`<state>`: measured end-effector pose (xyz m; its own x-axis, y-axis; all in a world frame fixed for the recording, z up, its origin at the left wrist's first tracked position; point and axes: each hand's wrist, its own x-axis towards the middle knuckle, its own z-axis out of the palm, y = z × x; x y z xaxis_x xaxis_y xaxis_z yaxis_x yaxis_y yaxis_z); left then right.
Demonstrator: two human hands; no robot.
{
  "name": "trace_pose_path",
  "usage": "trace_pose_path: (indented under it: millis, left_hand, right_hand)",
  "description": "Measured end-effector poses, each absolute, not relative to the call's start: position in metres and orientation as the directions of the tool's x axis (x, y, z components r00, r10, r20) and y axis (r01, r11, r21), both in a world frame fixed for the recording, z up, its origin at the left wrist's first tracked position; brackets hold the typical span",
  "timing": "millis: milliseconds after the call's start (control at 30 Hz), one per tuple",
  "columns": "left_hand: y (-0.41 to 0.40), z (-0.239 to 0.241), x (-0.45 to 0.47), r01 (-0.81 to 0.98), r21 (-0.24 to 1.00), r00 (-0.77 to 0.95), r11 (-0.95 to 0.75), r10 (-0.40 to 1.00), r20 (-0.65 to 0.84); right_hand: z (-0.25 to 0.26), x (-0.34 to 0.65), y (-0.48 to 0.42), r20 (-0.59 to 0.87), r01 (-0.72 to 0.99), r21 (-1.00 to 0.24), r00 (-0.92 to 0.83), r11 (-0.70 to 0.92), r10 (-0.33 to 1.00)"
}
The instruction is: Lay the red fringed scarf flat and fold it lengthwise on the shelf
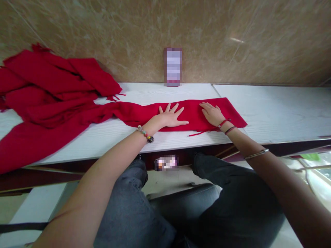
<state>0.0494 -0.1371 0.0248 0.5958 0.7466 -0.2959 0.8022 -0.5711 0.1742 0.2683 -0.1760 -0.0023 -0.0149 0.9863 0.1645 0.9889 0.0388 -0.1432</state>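
Note:
A long red scarf lies along a white wood-grain counter, its right part laid flat in a narrow strip and its left part loosely bunched. My left hand rests palm down on the strip with fingers spread. Farther right, my right hand lies flat on the same strip near its right end, fingers stretched out. Neither hand grips the cloth. A thin red strand of fringe sticks out at the near edge, between the two hands. The undersides of both palms are hidden.
At the left, a heap of red cloth with fringe lies against the brown marbled wall. A blurred phone-like object leans on that wall. The white counter runs on to the right. Below its front edge are my knees and a pixelated object.

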Motion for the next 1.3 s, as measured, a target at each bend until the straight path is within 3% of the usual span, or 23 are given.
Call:
trace_pose_path:
  millis: [300,600,867,1100,1300]
  left_hand:
    - [-0.143,0.020,0.033,0.789,0.167,0.614,-0.592,0.745,-0.261]
    - [-0.138,0.021,0.025,0.797,0.172,0.604,-0.579,0.749,-0.272]
    - [-0.134,0.025,0.029,0.813,0.156,0.578,-0.562,0.742,-0.341]
    - [-0.132,0.026,0.027,0.811,0.136,0.576,-0.569,0.737,-0.353]
    - [-0.134,0.024,0.025,0.814,0.130,0.572,-0.566,0.744,-0.346]
  right_hand:
    - [-0.006,0.263,-0.174,0.332,0.975,-0.154,-0.100,0.159,0.938]
    - [-0.003,0.254,-0.167,0.233,0.983,-0.083,-0.143,0.166,0.962]
    - [0.006,0.240,-0.167,0.151,0.992,-0.087,-0.076,0.090,0.986]
    - [0.011,0.213,-0.176,0.068,0.978,-0.109,-0.173,0.179,0.983]
    - [0.006,0.246,-0.188,0.053,0.987,-0.076,-0.134,0.138,0.990]
